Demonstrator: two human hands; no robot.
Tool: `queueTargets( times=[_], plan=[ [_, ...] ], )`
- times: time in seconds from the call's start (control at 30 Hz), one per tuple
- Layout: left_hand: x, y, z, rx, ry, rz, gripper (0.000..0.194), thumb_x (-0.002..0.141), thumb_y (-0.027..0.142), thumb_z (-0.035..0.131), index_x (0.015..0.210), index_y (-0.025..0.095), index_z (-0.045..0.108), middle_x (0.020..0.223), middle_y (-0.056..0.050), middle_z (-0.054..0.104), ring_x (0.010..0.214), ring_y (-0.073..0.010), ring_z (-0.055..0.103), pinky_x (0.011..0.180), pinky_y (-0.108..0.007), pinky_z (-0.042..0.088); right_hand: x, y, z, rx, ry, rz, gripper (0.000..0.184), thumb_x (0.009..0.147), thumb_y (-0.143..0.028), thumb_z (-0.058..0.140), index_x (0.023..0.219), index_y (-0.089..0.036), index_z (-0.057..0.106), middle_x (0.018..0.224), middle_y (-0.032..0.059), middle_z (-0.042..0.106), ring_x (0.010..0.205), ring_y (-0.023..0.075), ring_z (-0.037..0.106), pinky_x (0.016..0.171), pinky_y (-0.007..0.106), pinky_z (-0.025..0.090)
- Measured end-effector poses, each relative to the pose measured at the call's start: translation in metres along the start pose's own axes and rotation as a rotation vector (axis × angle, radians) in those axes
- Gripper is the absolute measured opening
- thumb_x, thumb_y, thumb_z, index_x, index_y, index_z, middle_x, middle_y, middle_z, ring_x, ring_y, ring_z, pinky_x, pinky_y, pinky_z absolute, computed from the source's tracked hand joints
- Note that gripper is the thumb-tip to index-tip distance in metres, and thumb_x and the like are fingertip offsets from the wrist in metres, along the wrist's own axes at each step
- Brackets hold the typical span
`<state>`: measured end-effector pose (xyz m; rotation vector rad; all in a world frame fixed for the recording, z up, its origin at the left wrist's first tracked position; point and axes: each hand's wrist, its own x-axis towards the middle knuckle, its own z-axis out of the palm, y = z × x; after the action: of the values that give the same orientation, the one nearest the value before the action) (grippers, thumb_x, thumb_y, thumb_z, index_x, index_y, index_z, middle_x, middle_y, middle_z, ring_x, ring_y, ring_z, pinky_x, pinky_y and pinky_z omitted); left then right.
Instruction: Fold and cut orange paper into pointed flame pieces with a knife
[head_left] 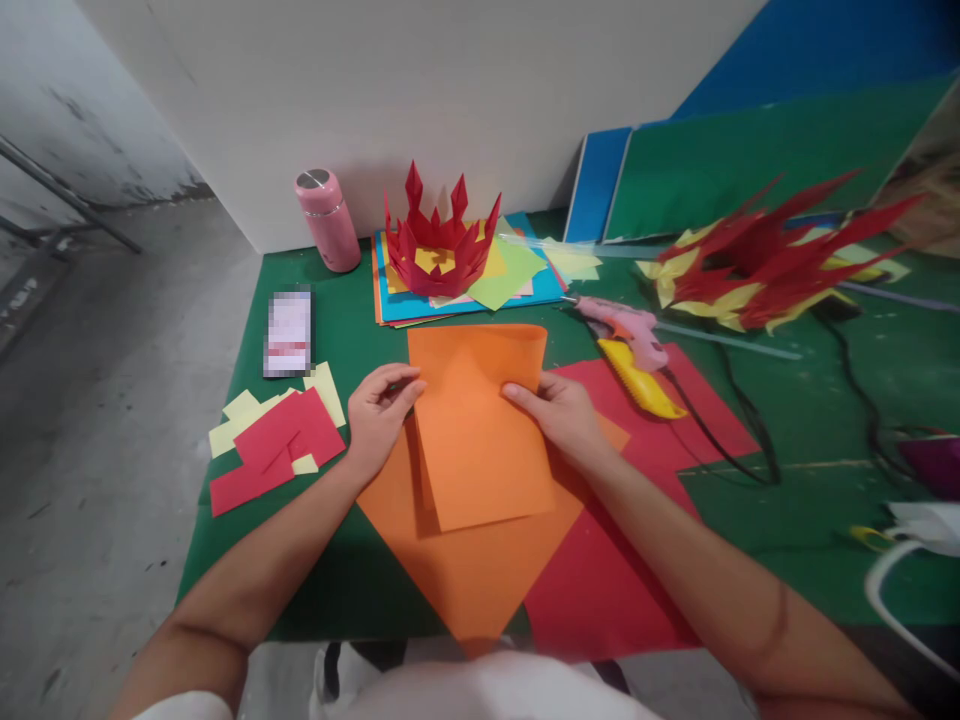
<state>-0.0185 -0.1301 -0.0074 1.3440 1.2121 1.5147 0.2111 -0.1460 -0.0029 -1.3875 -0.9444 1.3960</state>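
Observation:
An orange sheet of paper [487, 440], bent over at its top edge, is held up between my two hands. My left hand [380, 415] pinches its left edge with thumb and forefinger. On the other side, my right hand [562, 410] grips the sheet, thumb in front and fingers behind. Beneath it a larger orange sheet [480, 590] lies turned cornerwise on the table, partly covering red paper [615, 590]. A yellow cutter [637, 380] and a pink glue gun [622, 325] rest beyond my right hand.
A red paper crown [439, 255] stands on stacked coloured paper [390, 305] at the back. Left are a pink bottle [330, 222], a phone [289, 335] and red and yellow paper pieces [289, 430]. A red-yellow paper piece [757, 265] and dark cables [750, 430] lie right on the green table [810, 550].

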Motion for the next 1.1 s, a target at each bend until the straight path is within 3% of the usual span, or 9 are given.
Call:
queueTargets(
  times=[0.37,1.1],
  plan=[
    [-0.0008,0.0009,0.0006,0.071,0.027,-0.004,0.023,0.076,0.045,0.080,0.084,0.023,0.079,0.091,-0.005,0.075,0.086,-0.0169,0.070,0.073,-0.030,0.060,-0.0016,-0.0005,0.0004,-0.006,-0.011,-0.012,0.039,0.065,-0.049,0.087,0.092,-0.023,0.076,0.100,0.0060,0.079,0.086,0.0268,0.074,0.067,0.036,0.058],
    [-0.0030,-0.0017,-0.0007,0.126,0.035,0.006,0.017,0.081,0.040,0.076,0.091,0.027,0.081,0.099,-0.004,0.079,0.096,-0.0201,0.073,0.087,-0.038,0.061,-0.0049,-0.0046,0.0017,-0.034,-0.013,0.015,0.036,0.064,-0.050,0.087,0.084,-0.023,0.075,0.094,0.0057,0.078,0.080,0.0261,0.073,0.065,0.037,0.057]
  ],
)
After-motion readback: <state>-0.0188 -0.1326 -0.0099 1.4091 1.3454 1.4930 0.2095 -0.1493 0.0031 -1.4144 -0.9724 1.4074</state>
